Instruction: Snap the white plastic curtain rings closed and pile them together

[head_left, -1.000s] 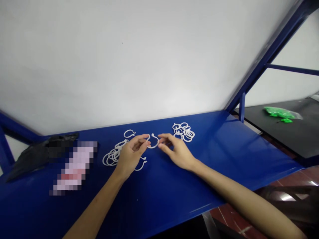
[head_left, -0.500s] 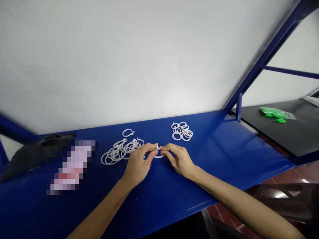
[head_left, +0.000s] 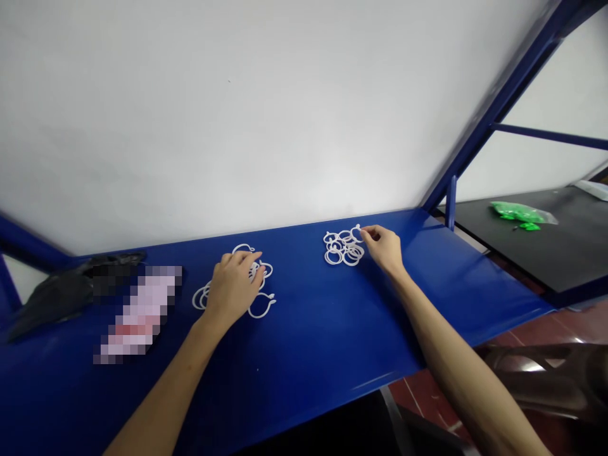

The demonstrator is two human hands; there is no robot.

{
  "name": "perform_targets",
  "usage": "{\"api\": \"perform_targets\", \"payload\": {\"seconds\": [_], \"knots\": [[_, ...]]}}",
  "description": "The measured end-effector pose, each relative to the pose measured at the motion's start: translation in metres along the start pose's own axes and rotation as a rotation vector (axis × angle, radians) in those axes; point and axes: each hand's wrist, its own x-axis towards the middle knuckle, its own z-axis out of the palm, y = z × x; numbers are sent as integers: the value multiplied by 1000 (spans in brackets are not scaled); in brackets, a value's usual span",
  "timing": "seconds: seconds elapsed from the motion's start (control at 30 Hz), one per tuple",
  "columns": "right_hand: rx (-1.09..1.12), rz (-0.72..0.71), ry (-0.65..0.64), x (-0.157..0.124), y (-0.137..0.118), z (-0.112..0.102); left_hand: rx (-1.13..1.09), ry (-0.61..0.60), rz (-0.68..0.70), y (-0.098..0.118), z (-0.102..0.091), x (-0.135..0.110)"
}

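Note:
My right hand (head_left: 384, 249) pinches a white plastic ring (head_left: 356, 235) at the back edge of a small cluster of white rings (head_left: 334, 256). The rings in that cluster look closed into loops. My left hand (head_left: 236, 283) is over a looser pile of white rings (head_left: 200, 297), its fingers apart and hiding much of the pile. Beside its fingertips lies an open ring (head_left: 260, 306) with a gap between its two knobbed ends. Another open ring (head_left: 243, 247) sits behind the hand. Whether the left fingers touch a ring I cannot tell.
All this lies on a blue table (head_left: 304, 342) against a white wall (head_left: 285, 126). At the left are a black plastic bag (head_left: 52, 304) and a blurred pinkish packet (head_left: 142, 310). On a black table (head_left: 527, 253) to the right rests a clear bag of green pieces (head_left: 517, 213).
My hands have parted from the ring they both held in the middle. The right carried a ring to the right-hand cluster; the left moved back over the loose pile and opened.

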Motion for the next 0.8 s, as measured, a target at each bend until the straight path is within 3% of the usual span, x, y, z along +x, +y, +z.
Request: {"api": "perform_targets", "payload": {"seconds": [0.1, 0.17, 0.5, 0.8], "knots": [[-114, 205, -77, 18, 33, 7, 110, -112, -40, -5, 2, -1], [-147, 251, -100, 22, 42, 15, 134, -146, -45, -5, 1, -2], [-211, 258, -147, 21, 32, 20, 93, -131, -51, 5, -9, -1], [-232, 261, -123, 23, 32, 15, 29, 4, -150, 10, -18, 1]]}}
